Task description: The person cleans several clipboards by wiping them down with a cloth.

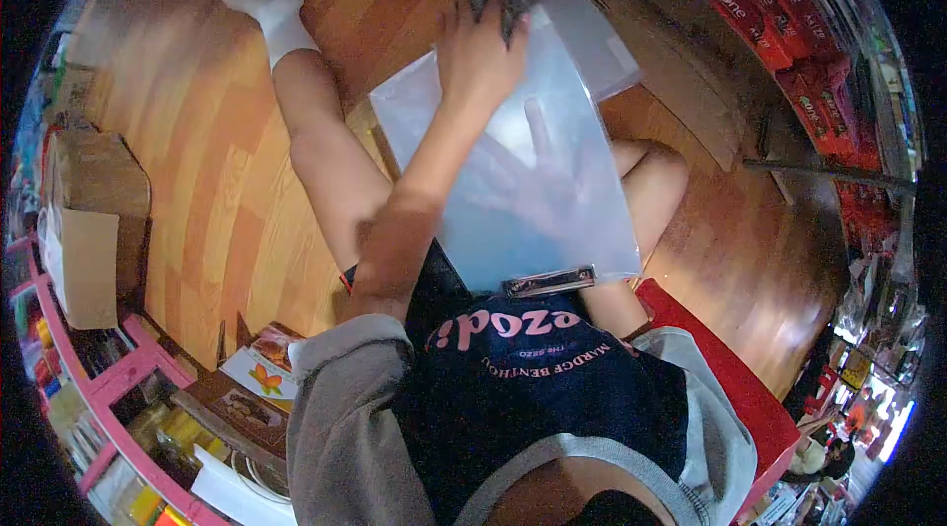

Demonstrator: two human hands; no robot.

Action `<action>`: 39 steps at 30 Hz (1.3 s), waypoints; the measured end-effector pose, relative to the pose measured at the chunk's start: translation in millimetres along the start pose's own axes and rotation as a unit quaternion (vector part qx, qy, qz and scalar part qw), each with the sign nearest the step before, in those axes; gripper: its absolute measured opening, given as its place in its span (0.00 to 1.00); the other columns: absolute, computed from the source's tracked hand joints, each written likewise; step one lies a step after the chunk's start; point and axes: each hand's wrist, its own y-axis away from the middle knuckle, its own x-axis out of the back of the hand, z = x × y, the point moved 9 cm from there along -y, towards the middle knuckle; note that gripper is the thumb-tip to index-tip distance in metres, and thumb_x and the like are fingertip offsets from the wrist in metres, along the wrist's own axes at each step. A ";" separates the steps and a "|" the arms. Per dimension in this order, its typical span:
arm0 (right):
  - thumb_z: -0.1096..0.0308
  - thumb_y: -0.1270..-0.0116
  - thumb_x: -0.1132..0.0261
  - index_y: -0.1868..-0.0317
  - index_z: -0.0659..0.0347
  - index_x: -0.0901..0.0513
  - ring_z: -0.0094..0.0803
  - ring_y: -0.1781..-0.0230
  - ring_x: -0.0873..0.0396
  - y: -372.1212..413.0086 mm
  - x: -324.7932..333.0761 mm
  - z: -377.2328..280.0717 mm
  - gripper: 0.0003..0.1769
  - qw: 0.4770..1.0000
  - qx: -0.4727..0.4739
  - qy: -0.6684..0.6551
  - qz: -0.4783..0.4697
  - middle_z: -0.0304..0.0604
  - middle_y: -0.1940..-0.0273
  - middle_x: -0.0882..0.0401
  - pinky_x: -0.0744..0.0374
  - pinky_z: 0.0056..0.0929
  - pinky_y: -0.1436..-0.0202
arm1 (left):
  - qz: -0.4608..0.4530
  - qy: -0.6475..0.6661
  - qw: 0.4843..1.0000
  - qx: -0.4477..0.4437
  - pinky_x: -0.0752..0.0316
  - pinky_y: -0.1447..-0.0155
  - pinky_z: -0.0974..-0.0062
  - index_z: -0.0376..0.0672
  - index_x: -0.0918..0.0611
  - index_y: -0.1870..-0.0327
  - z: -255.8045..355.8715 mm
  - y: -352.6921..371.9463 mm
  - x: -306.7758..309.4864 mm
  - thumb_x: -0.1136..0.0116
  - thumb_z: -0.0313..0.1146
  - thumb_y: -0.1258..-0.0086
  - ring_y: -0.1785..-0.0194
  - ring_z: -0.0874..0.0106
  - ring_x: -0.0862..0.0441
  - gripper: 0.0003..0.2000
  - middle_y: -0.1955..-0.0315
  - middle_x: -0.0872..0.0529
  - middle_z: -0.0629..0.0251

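Note:
A translucent clipboard (464, 220) lies over my lap, its metal clip (548, 280) close to my dark shirt. My left hand (481, 57) is at the board's far end, fingers closed over a dark grey cloth (517, 5) that shows between and beside them. Beneath the board, my right hand (547, 186) shows through as a blurred shape, its fingers spread against or just under the sheet. Whether its palm touches the board cannot be made out. Past the far right edge lies another pale, translucent flat piece (597, 47).
Wooden floor (212, 190) surrounds my legs. Cardboard boxes stand at the left (94, 240) and far right (681, 82). Red printed packages (779, 13) line the upper right. A pink rack (128, 368) is at lower left, and a red seat (725, 368) is beside me.

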 end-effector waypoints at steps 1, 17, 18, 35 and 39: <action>0.30 0.44 0.62 0.34 0.35 0.59 0.50 0.34 0.56 -1.7 -2.2 2.1 0.41 1.000 -0.007 0.028 0.006 0.54 0.34 0.59 0.54 0.59 0.38 | -0.013 0.016 0.999 0.030 0.49 0.36 0.54 0.37 0.31 0.46 -11.9 -3.8 -2.2 0.55 0.46 0.38 0.39 0.46 0.43 0.25 0.44 0.36 0.42; 0.41 0.37 0.60 0.33 0.42 0.58 0.40 0.34 0.53 22.0 105.4 -6.7 0.36 0.988 0.122 -0.087 0.036 0.42 0.34 0.54 0.50 0.45 0.34 | -0.204 0.057 0.976 -0.052 0.48 0.36 0.56 0.40 0.34 0.42 85.2 175.2 -37.8 0.52 0.43 0.39 0.37 0.50 0.44 0.25 0.41 0.40 0.45; 0.42 0.36 0.60 0.33 0.44 0.58 0.38 0.34 0.53 16.7 86.9 -6.1 0.35 0.994 0.108 -0.010 0.020 0.41 0.34 0.53 0.50 0.44 0.34 | -0.213 0.080 0.966 -0.124 0.49 0.36 0.56 0.42 0.35 0.41 106.8 179.5 -39.8 0.52 0.43 0.40 0.37 0.51 0.44 0.26 0.40 0.40 0.45; 0.43 0.37 0.58 0.34 0.50 0.52 0.42 0.36 0.48 54.4 94.2 -11.2 0.35 0.970 0.123 -0.023 0.207 0.46 0.37 0.47 0.47 0.46 0.36 | -0.042 -0.031 0.998 0.045 0.49 0.36 0.57 0.38 0.32 0.44 -27.6 76.5 -38.0 0.56 0.42 0.37 0.38 0.49 0.43 0.23 0.45 0.35 0.41; 0.43 0.37 0.58 0.34 0.51 0.51 0.42 0.36 0.48 51.7 97.6 -15.5 0.35 0.967 0.128 -0.003 0.222 0.46 0.37 0.47 0.47 0.46 0.36 | -0.129 0.018 0.979 0.158 0.49 0.36 0.56 0.38 0.35 0.42 -38.4 132.3 -40.2 0.57 0.42 0.37 0.38 0.47 0.44 0.24 0.45 0.36 0.37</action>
